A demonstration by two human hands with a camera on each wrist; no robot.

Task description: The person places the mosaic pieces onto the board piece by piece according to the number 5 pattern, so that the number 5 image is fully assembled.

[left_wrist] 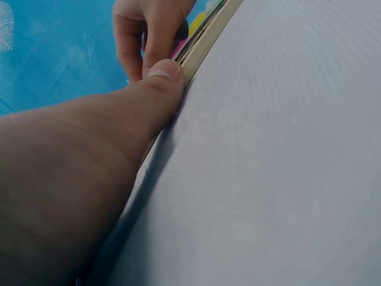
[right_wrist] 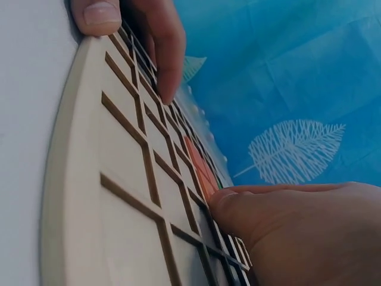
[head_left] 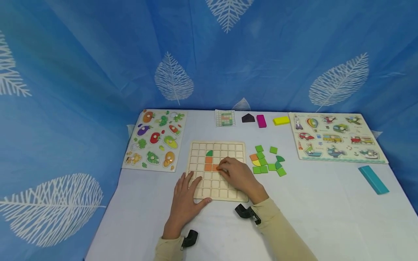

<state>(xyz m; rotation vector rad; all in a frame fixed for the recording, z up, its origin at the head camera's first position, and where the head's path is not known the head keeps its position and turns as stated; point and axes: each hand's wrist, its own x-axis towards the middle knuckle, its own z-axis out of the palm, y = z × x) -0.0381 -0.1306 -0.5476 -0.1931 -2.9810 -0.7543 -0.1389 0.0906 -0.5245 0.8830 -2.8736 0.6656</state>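
Note:
A wooden grid board (head_left: 199,193) lies on the table, with a green quarter-round tile (head_left: 209,153) and orange square tiles (head_left: 208,163) in its cells. My right hand (head_left: 240,175) reaches over the board from the right, its thumb and fingertips pinching at an orange square tile (head_left: 214,168) at the end of the orange group; they partly cover it. Fingers spread, my left hand (head_left: 185,203) rests on the board's near left corner. Its thumb (left_wrist: 164,70) presses the near edge. The right wrist view shows orange tiles (right_wrist: 201,168) beside the right thumb (right_wrist: 225,205).
Loose green, orange and yellow tiles (head_left: 263,161) lie right of the board. Behind it are a small pattern card (head_left: 225,118) and dark, magenta and yellow blocks (head_left: 281,120). A vegetable puzzle (head_left: 153,141) stands left, a vehicle puzzle (head_left: 336,137) right, near a teal block (head_left: 373,179).

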